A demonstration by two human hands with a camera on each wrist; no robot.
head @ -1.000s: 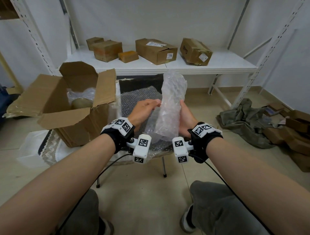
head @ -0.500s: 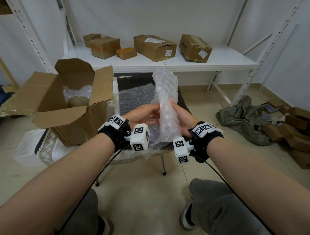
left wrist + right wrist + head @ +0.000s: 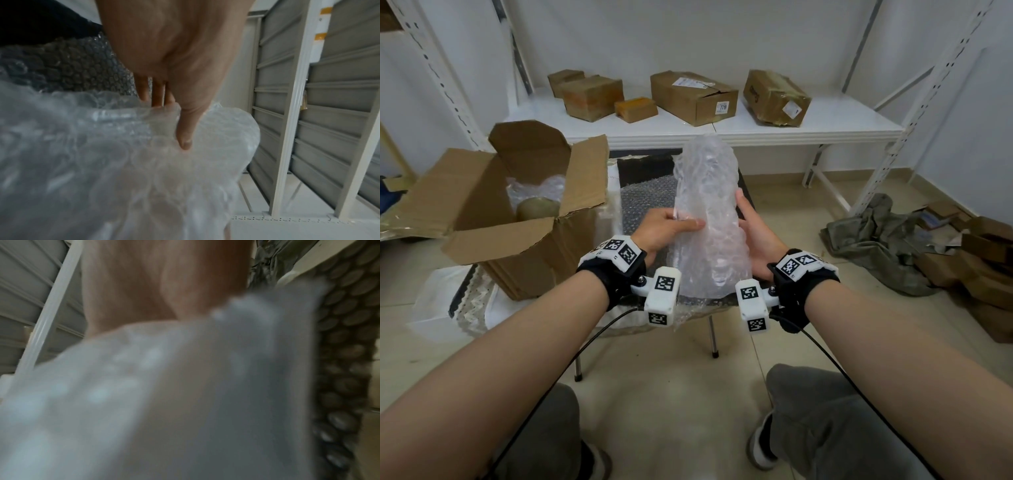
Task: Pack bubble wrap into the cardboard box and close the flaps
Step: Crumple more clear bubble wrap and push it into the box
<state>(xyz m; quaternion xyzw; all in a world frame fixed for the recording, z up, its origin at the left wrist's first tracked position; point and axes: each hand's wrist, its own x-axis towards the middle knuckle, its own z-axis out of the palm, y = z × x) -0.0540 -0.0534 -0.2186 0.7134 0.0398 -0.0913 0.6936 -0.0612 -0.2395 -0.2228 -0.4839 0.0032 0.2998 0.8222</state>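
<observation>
A loosely rolled piece of clear bubble wrap [image 3: 705,212] stands about upright between my hands, above a small stool. My left hand [image 3: 671,226] grips its left side, thumb across the front. In the left wrist view the thumb [image 3: 185,129] presses into the bubble wrap [image 3: 102,162], with the fingers behind it. My right hand [image 3: 751,236] cups the right side, thumb pointing up and fingers hidden behind the roll. The right wrist view is blurred and shows only palm [image 3: 164,288] and bubble wrap [image 3: 185,402]. The open cardboard box [image 3: 534,274] stands to the left, flaps up, with some wrap and a round brownish thing inside.
More bubble wrap sheet [image 3: 647,195] lies on the dark stool seat under my hands. A white shelf [image 3: 825,123] behind carries several closed cardboard boxes [image 3: 695,97]. A heap of grey-green cloth [image 3: 876,240] and flattened cardboard [image 3: 983,260] lie on the floor at right.
The roll leaned to the right a second ago and now stands about upright. Both hands have shifted their hold on it, and my left thumb now lies across its front.
</observation>
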